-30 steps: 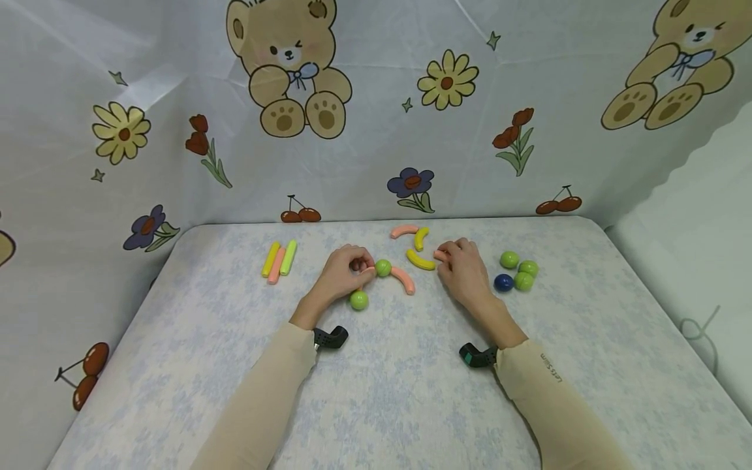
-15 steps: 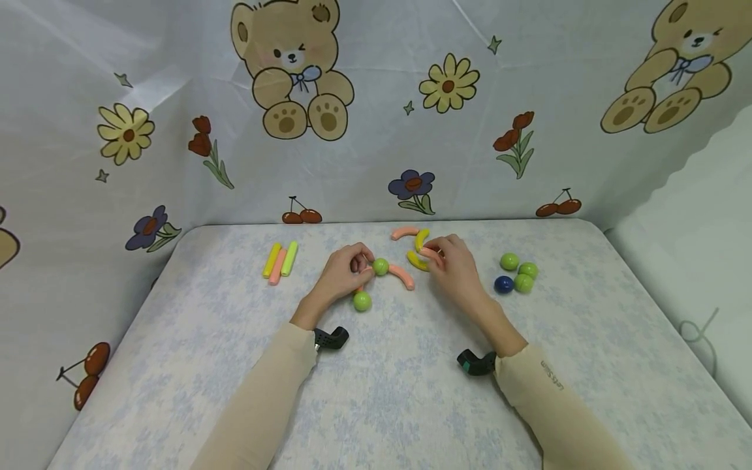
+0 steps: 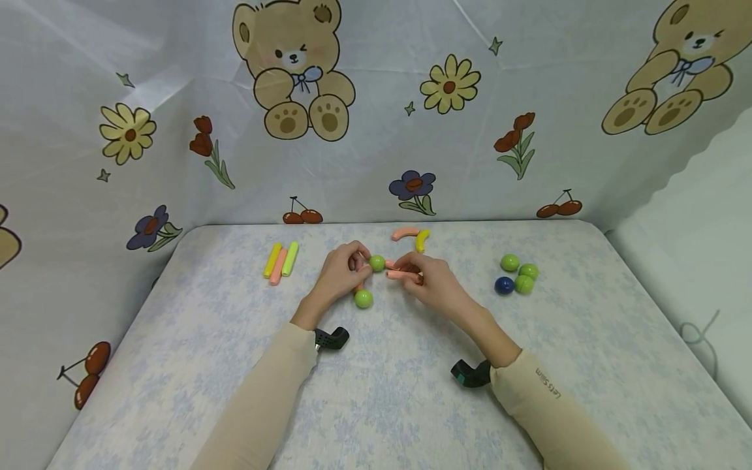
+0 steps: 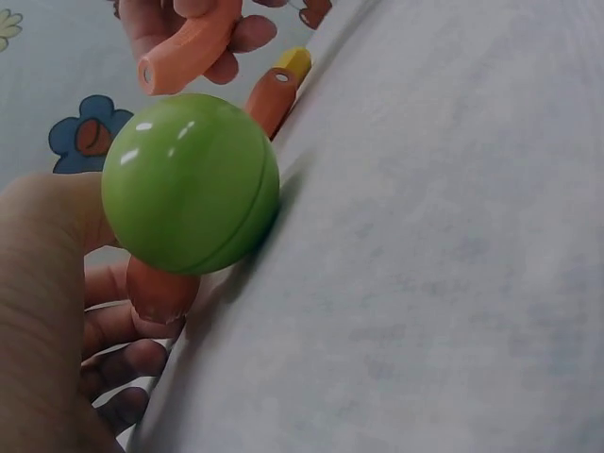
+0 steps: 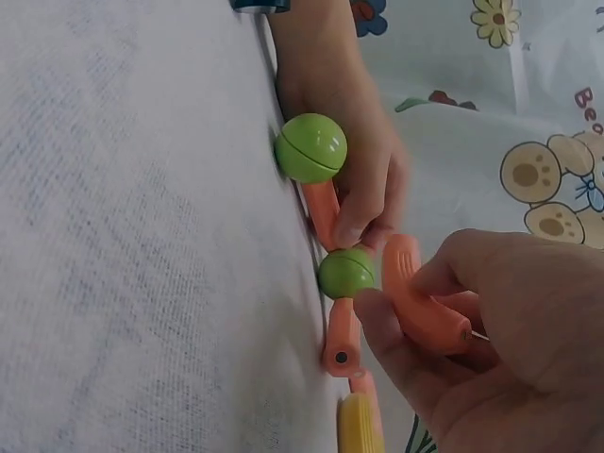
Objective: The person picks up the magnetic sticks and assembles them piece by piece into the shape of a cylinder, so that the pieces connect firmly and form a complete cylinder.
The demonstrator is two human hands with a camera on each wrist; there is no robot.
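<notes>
My left hand (image 3: 343, 271) pinches a pink curved rod (image 5: 322, 212) that joins two green balls, the nearer ball (image 3: 363, 299) and the farther ball (image 3: 377, 263). From the farther ball another pink curved rod (image 5: 343, 335) extends to the right, touching it. My right hand (image 3: 437, 281) holds a loose pink curved rod (image 3: 402, 276) between thumb and fingers, just in front of that rod and close to the farther ball. A dark round spot shows in the end of the joined rod. In the left wrist view the nearer ball covers part of the pinched rod.
Behind my right hand lie a pink curved rod (image 3: 405, 233) and a yellow curved rod (image 3: 422, 240). Several green balls (image 3: 525, 284) and one blue ball (image 3: 504, 285) sit at the right. At the left are straight yellow (image 3: 272, 260), pink (image 3: 279, 267) and light green (image 3: 290, 258) rods.
My right hand has lifted a pink curved rod from beside the yellow ones and carried it left to the farther green ball. My left hand stays almost in place on its rod.
</notes>
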